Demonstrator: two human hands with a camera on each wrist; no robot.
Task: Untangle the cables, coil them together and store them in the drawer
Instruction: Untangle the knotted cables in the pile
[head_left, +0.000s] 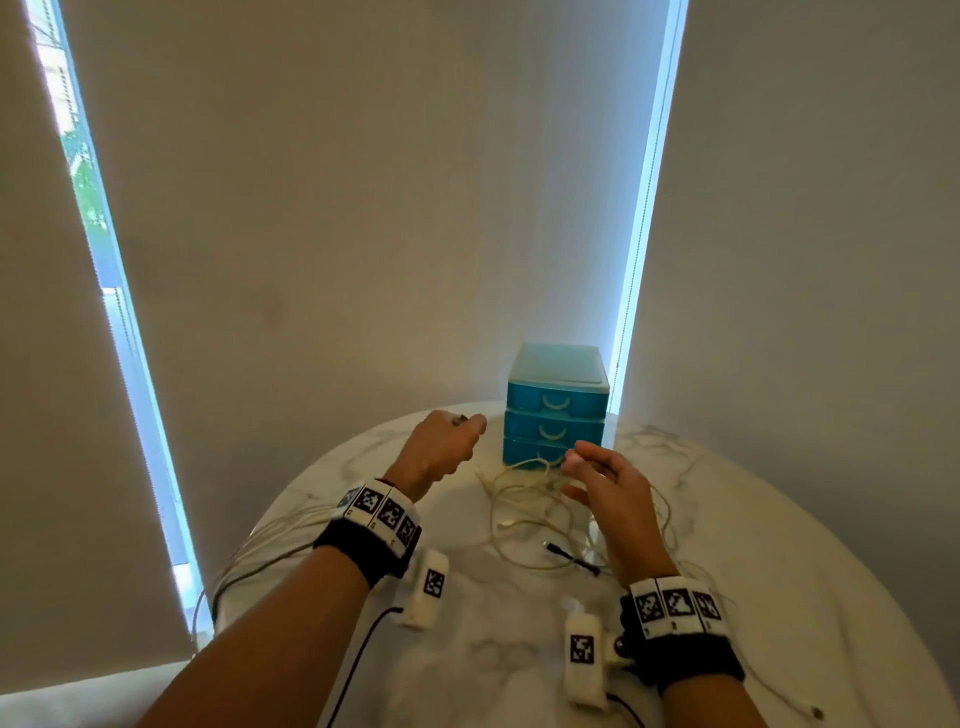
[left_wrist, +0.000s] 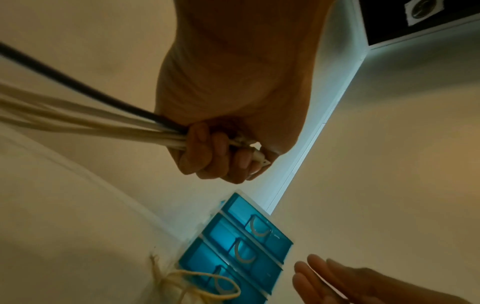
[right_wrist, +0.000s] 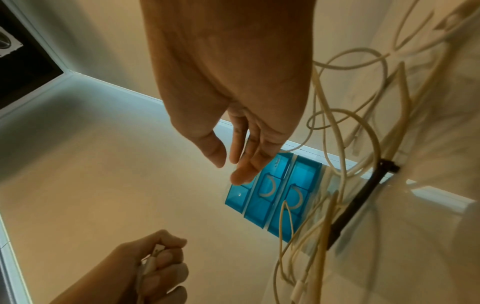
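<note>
My left hand (head_left: 460, 428) is raised in a fist and grips a bundle of white cables (left_wrist: 78, 123) plus one black cable (left_wrist: 64, 80); the strands trail back over the table's left edge (head_left: 270, 540). A white plug end (left_wrist: 259, 160) sticks out past its fingers. My right hand (head_left: 579, 470) hovers with straight fingers (right_wrist: 244, 170), holding nothing, above a loose tangle of white cables (head_left: 524, 506) and a black plug (head_left: 571, 558). The blue three-drawer unit (head_left: 556, 410) stands just behind, all drawers pushed in.
The round marble table (head_left: 753, 545) stands against pale blinds, with bright window gaps left and right. One more white cable end (head_left: 815, 713) lies near the table's right front edge. Marker bands and small cameras sit on both wrists.
</note>
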